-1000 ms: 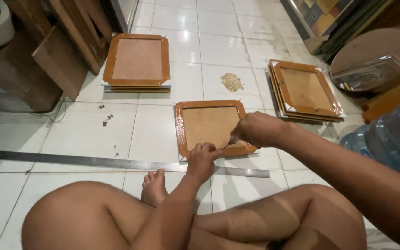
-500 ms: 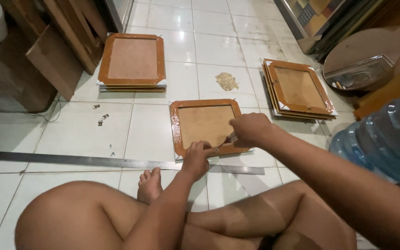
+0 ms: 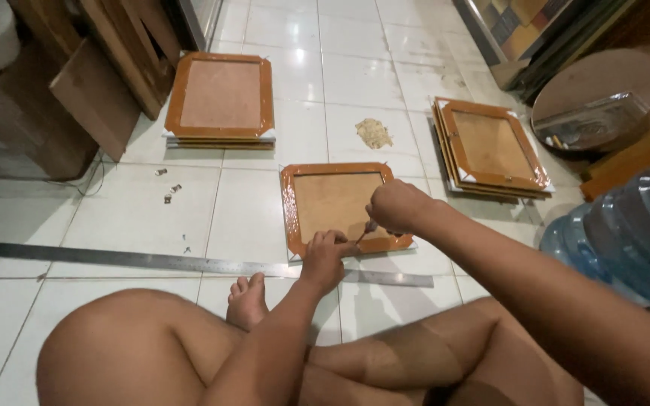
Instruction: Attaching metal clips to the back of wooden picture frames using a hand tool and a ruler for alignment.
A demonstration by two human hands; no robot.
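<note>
Barely shifted: your left hand (image 3: 325,256) stays pressed, fingers together, on the near edge of the orange-taped wooden picture frame (image 3: 336,208) lying face-down on the white tiled floor (image 3: 114,218). Right hand (image 3: 394,207) pinches a thin tool (image 3: 363,234) there. Long steel ruler (image 3: 152,261) just beside.

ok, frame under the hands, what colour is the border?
Glossy orange-brown border on the frame, plain tan backing; head view.

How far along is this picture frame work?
Two stacks of taped frames, the far-left stack and the right stack, look finished. In hand: the middle frame, its near edge pressed by the left hand while the right hand works a thin tool there. What remains cannot be told.
</note>
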